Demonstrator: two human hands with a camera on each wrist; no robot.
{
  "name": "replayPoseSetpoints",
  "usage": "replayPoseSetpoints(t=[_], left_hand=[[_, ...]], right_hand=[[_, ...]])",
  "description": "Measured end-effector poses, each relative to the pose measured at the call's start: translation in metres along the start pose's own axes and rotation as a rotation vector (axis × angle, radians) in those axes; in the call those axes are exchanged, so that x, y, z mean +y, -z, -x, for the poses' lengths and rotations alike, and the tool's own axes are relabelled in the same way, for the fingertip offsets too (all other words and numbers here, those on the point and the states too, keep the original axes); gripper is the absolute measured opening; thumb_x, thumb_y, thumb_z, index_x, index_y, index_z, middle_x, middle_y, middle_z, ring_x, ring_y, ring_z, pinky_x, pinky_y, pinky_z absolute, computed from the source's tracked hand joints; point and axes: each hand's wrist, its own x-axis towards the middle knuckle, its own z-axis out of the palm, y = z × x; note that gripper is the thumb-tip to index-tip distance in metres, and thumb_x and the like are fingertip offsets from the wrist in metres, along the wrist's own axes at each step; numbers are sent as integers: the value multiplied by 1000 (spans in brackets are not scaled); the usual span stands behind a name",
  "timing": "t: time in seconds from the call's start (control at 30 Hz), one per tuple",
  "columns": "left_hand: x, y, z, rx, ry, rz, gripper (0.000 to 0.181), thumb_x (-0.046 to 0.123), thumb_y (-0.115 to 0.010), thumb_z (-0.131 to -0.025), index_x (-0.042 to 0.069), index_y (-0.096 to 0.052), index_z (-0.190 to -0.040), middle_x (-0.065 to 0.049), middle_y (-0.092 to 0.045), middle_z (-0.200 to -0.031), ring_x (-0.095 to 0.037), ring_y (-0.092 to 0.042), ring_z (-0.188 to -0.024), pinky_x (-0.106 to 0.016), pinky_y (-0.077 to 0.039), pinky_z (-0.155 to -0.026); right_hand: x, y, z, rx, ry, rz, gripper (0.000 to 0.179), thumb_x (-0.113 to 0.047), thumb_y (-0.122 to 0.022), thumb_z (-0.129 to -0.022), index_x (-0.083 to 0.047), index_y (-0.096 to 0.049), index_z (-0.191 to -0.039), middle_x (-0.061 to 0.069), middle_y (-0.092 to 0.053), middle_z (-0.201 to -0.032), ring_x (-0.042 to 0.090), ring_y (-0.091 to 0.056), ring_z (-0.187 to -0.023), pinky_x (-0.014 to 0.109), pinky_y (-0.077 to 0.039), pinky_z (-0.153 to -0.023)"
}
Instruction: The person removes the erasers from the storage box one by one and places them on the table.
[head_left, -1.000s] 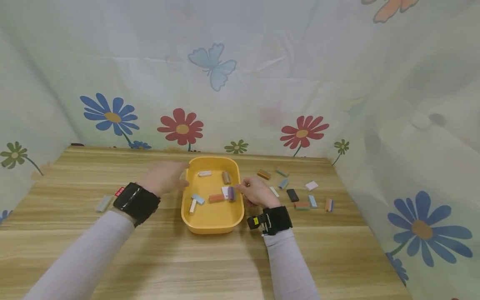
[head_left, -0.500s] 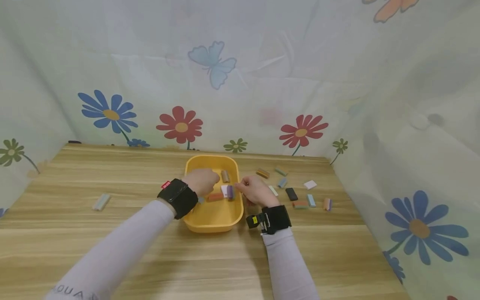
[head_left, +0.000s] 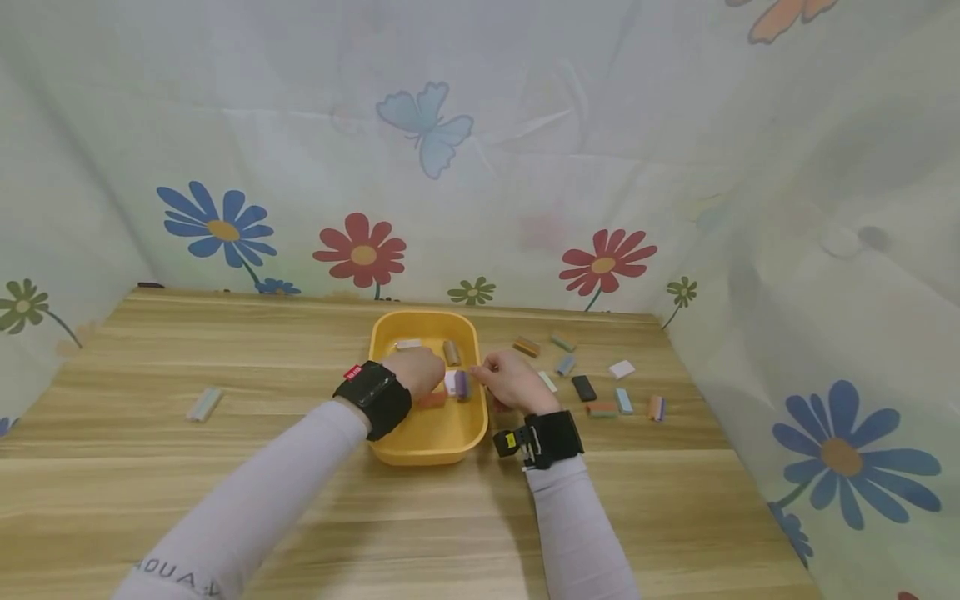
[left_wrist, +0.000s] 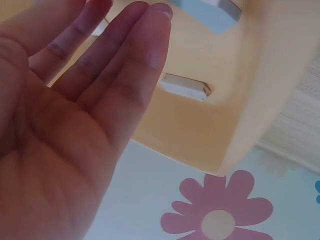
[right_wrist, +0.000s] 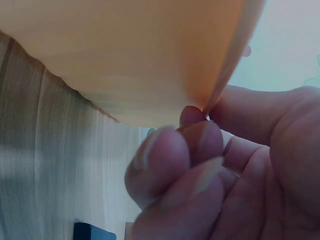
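Observation:
A yellow plastic bin [head_left: 427, 442] stands on the table with several small coloured blocks inside. My left hand [head_left: 416, 371] is over the inside of the bin, its fingers extended loosely in the left wrist view; nothing shows in its grasp there. Near those fingertips lie a light blue block [left_wrist: 212, 12] and a white block [left_wrist: 185, 86]. To the right of the hand are a purple block [head_left: 461, 385] and a brown block [head_left: 451, 352]; it partly hides an orange block [head_left: 432, 401]. My right hand [head_left: 513, 383] pinches the bin's right rim between thumb and fingers.
Several more blocks lie on the table to the right, among them a black one [head_left: 583, 388], a white one [head_left: 622, 369] and a light blue one [head_left: 624, 401]. One pale block [head_left: 204, 405] lies alone at left. A flowered curtain [head_left: 480, 167] borders the table.
My left hand has moved right from beside the bin's left rim to over its inside, then slightly further right and nearer. The right hand has stayed on the rim.

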Motion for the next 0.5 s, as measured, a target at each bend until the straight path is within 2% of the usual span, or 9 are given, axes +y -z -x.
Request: replayPoseSetpoints(t=[0.17,0.3,0.4,0.5], left_hand=[[7,-3,-2,-66,-15,38,15,20,-67,-75,8,-59,-78,1,-53,-66,-13,-47,-60,-29,-41,-57],[11,-4,-3,-93,-28,72,20,18,-69,-75,10,-60,-91,2,-56,-76,-14,-51,-68,-29,-42,-63],[13,-5,-2,-84,-45,109,22,14,-67,-76,13,-59,-96,2,-56,-79,-15,-51,-70,-30,-42,-63],[16,-7,-1,-58,-50,124,24,8,-65,-76,14,-58,-98,2,-56,-78,-15,-50,-68,-30,-41,-61]], right_hand=[[1,0,0,7,5,-4,29,-31,-52,-88,-7,-54,-73,5,-49,-58,34,-56,-53,32,-46,-43],[1,0,0,-5,7,-3,28,-31,-51,-88,-8,-55,-73,11,-53,-60,29,-54,-49,28,-43,-40],[1,-1,0,-9,8,-11,28,-31,-50,-89,-8,-55,-73,14,-54,-59,24,-50,-43,26,-39,-37],[2,-1,0,-9,15,-11,29,-30,-50,-89,-7,-54,-73,12,-52,-55,20,-48,-40,25,-38,-36]])
